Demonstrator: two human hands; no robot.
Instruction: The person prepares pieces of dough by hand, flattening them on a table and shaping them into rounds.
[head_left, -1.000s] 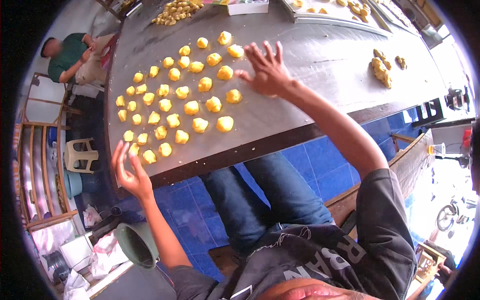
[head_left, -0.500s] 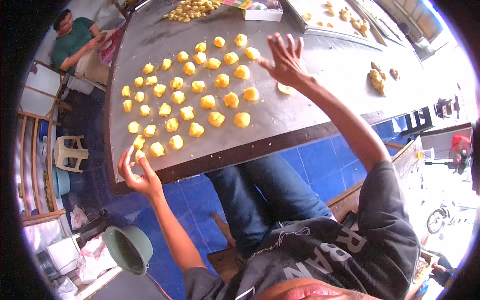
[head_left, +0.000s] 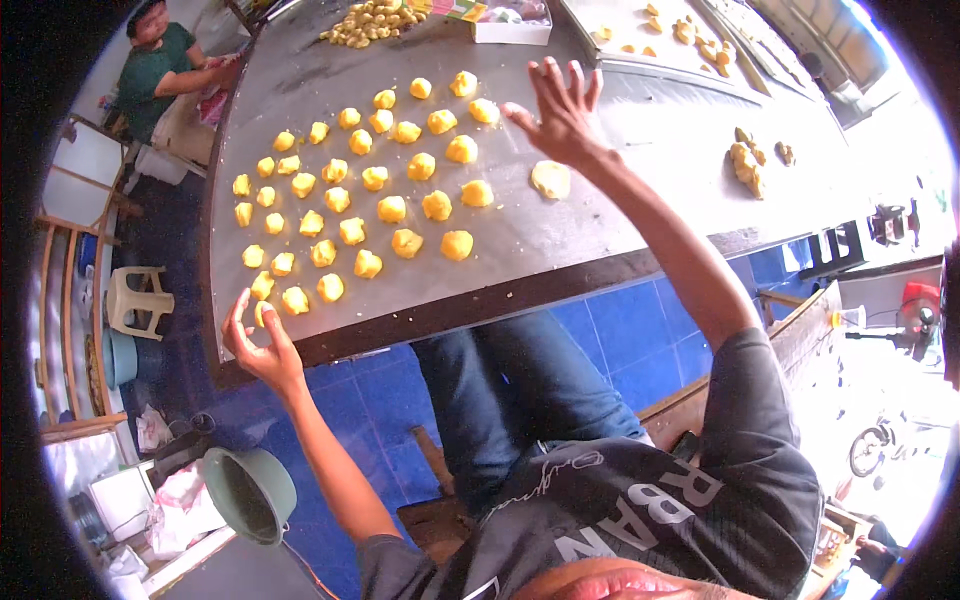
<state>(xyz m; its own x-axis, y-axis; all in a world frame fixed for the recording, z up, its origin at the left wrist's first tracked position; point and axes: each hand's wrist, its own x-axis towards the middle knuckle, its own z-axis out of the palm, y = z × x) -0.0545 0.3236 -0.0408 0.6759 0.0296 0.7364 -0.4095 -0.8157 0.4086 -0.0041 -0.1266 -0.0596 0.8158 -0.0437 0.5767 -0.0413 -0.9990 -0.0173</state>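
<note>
Rows of yellow dough balls lie across the left half of the grey metal table. At the table's near left corner my left hand has its thumb and fingers round a small dough ball, which is partly covered by them. My right hand hovers to the right of the far rows, fingers spread, holding nothing. Just below it on the table lies a flattened round piece of dough.
A brown lumpy pile sits on the right of the table. At the back are a heap of small tan pieces, a white box and a tray. Another person sits beyond the left edge.
The view has shifted slightly, and more of the flattened dough shows beside my right hand. My left hand stays at the corner ball. The other person's arm reaches further toward the table.
</note>
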